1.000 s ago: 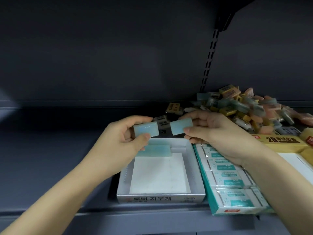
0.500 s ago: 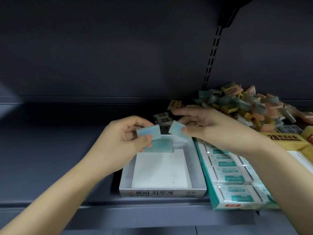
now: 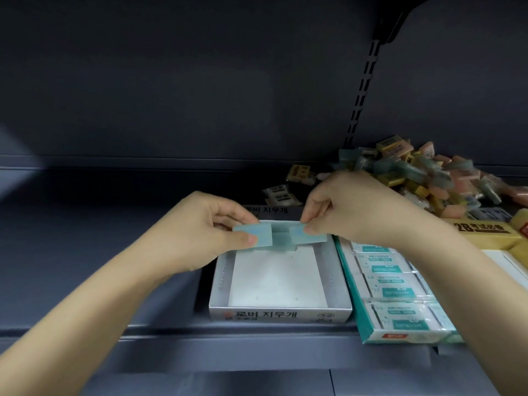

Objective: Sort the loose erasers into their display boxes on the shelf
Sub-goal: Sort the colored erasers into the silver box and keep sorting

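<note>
My left hand pinches a pale blue eraser over the back left of a white display box on the shelf. My right hand pinches a second pale blue eraser over the box's back right. A third blue eraser lies inside the box against its back wall, partly hidden by the two held ones. The rest of the box floor is bare white. A pile of loose erasers in blue, yellow and pink lies at the back right.
A teal-edged box filled with white sleeved erasers stands right of the white box. A yellow box sits further right. A few white and yellow erasers lie behind the white box. Dark shelf surface stretches to the left.
Both hands have lowered their blue erasers from above the box down to its back end, just over the eraser lying there. The view has shifted slightly.
</note>
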A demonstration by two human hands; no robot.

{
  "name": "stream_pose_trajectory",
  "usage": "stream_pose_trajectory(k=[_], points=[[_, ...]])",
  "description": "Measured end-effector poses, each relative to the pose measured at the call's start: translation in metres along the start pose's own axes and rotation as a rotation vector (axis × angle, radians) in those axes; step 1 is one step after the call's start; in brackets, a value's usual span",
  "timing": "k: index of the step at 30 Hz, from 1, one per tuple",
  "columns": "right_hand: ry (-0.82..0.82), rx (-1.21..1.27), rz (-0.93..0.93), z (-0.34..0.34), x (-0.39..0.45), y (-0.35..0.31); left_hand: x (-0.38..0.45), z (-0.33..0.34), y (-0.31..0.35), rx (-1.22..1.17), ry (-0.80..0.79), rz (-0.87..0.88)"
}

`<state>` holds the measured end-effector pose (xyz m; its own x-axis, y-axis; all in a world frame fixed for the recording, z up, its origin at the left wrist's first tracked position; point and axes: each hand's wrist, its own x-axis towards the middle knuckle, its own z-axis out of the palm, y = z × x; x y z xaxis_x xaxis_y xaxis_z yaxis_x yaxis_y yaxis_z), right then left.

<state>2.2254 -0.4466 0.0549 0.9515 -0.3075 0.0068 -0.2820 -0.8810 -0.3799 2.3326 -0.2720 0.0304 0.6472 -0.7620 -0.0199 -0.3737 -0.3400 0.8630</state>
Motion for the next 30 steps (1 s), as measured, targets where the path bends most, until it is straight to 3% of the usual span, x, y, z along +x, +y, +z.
stream_pose_trajectory(k=[10,20,26,30], points=[[0.012,-0.025,0.118,0.010,0.004,0.003,-0.003,-0.005,-0.006,0.098,0.036,0.030],[0.018,-0.128,0.003,0.011,0.006,0.014,-0.005,-0.005,-0.002,0.264,0.051,0.019],[-0.226,-0.087,0.049,-0.003,0.014,0.019,-0.005,-0.001,-0.008,0.308,0.016,0.005],[-0.304,-0.124,0.093,-0.006,0.024,0.020,-0.003,-0.002,-0.009,0.316,0.025,0.027]])
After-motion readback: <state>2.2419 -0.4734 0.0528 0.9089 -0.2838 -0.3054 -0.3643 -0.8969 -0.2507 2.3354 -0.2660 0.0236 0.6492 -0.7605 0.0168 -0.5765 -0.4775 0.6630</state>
